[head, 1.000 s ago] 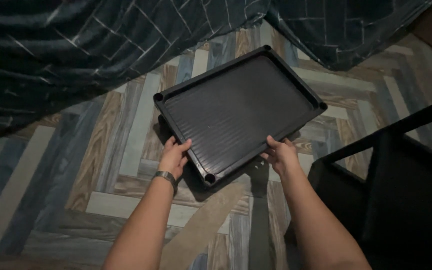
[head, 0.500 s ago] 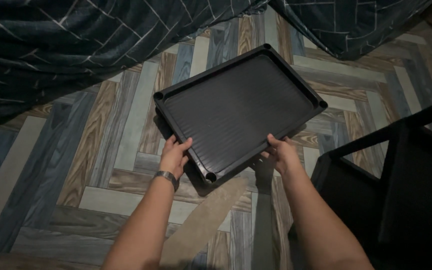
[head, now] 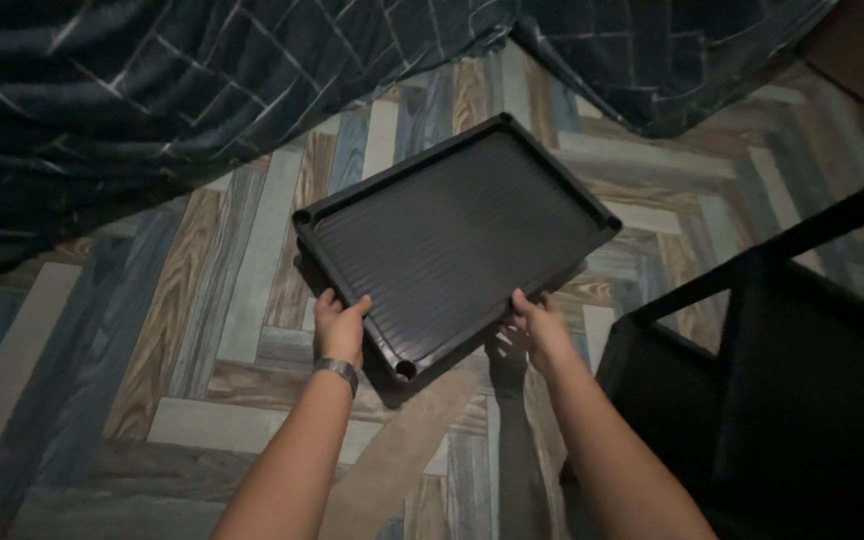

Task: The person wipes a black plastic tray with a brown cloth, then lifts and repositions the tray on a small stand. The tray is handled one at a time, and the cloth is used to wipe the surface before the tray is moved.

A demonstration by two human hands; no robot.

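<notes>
Gripping black tray (head: 452,240) (ribbed, seemingly): left hand (head: 338,330), right hand (head: 536,328).

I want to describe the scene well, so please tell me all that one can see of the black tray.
The black tray is a flat rectangle with a raised rim, fine ridges along its base and a round socket at each corner. It looks like matt plastic and has nothing on it. It is seen cornerwise above the patterned wood floor, near the dark blanket. The left hand grips the rim on one side of the near corner and the right hand grips it on the other.
</notes>
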